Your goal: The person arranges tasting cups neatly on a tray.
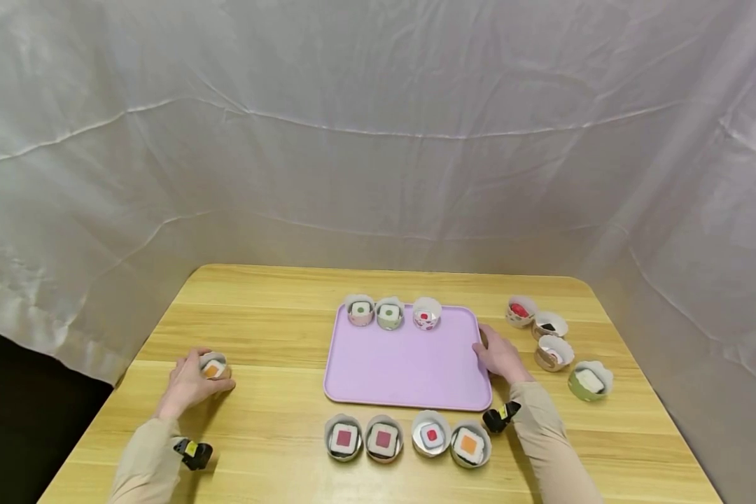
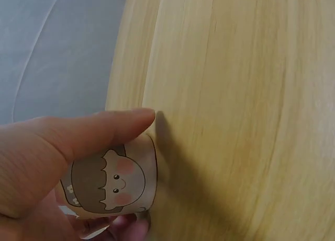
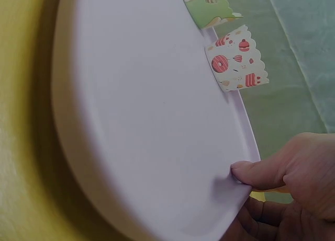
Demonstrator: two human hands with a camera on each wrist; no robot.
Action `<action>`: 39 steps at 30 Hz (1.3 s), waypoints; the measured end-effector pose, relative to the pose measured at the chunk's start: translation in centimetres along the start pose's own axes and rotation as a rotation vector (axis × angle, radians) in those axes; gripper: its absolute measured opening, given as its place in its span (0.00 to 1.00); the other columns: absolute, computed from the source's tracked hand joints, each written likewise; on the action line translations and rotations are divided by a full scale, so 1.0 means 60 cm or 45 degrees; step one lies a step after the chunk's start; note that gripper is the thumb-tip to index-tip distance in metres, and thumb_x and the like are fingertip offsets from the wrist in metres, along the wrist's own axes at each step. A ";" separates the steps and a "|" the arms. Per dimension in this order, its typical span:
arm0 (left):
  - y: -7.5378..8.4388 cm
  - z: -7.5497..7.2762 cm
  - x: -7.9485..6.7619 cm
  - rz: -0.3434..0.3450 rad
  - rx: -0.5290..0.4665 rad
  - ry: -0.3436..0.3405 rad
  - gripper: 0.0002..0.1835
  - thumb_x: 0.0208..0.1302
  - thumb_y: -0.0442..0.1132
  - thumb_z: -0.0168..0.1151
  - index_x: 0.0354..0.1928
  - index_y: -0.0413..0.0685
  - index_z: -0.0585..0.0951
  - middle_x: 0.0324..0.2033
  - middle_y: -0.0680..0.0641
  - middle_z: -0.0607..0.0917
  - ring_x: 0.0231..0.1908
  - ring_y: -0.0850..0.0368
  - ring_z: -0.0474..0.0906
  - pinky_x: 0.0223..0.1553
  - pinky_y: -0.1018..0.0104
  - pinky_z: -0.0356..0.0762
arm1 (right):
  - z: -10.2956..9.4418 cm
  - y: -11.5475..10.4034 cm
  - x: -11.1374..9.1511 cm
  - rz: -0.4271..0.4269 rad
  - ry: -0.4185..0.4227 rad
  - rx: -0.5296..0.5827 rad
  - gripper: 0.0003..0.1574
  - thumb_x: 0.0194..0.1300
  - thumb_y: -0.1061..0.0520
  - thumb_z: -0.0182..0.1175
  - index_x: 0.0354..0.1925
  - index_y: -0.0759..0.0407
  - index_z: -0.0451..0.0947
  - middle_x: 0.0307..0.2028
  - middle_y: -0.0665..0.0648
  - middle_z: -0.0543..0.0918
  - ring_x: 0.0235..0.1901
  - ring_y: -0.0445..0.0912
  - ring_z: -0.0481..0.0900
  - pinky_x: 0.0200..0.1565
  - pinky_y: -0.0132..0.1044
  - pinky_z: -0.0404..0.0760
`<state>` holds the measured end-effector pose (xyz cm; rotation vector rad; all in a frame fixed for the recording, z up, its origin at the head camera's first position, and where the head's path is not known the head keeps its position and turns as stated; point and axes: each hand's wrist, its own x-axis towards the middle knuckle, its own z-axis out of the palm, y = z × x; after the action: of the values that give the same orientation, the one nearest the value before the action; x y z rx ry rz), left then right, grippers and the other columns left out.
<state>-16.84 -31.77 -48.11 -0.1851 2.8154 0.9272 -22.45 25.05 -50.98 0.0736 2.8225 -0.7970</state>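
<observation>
Holding cup [image 2: 125,181] near table's [image 1: 271,420] left edge in left hand [image 1: 190,380], pinching tray's [image 1: 406,367] right edge with right hand [image 1: 501,355], seemingly loading, likely needing level carry inward

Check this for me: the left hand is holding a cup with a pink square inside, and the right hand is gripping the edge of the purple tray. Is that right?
Not quite: the square inside the cup is orange, as the head view shows. The left hand holds that cup; the right hand grips the edge of the purple tray.
</observation>
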 end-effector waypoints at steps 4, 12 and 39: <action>-0.001 0.003 0.002 0.032 0.005 0.049 0.45 0.56 0.41 0.74 0.65 0.23 0.59 0.54 0.20 0.69 0.51 0.28 0.69 0.47 0.43 0.75 | -0.001 -0.001 0.000 -0.005 0.003 -0.001 0.36 0.75 0.56 0.48 0.74 0.69 0.55 0.69 0.78 0.65 0.68 0.74 0.65 0.69 0.67 0.66; -0.005 0.008 0.001 0.065 -0.033 0.094 0.42 0.54 0.38 0.74 0.63 0.22 0.62 0.51 0.23 0.73 0.46 0.34 0.75 0.43 0.53 0.76 | -0.001 -0.001 -0.002 -0.012 0.005 0.008 0.36 0.75 0.56 0.48 0.75 0.69 0.54 0.69 0.78 0.65 0.68 0.73 0.65 0.69 0.67 0.66; 0.034 0.020 -0.012 0.079 -0.079 0.229 0.41 0.60 0.42 0.68 0.66 0.24 0.61 0.47 0.25 0.77 0.41 0.38 0.79 0.34 0.63 0.77 | -0.003 -0.003 -0.004 -0.008 -0.004 0.001 0.36 0.76 0.56 0.48 0.75 0.70 0.54 0.69 0.78 0.65 0.68 0.73 0.65 0.69 0.67 0.66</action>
<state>-16.32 -29.39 -47.76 -0.2001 2.9733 1.0627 -22.27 24.98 -50.71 0.0631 2.8214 -0.7985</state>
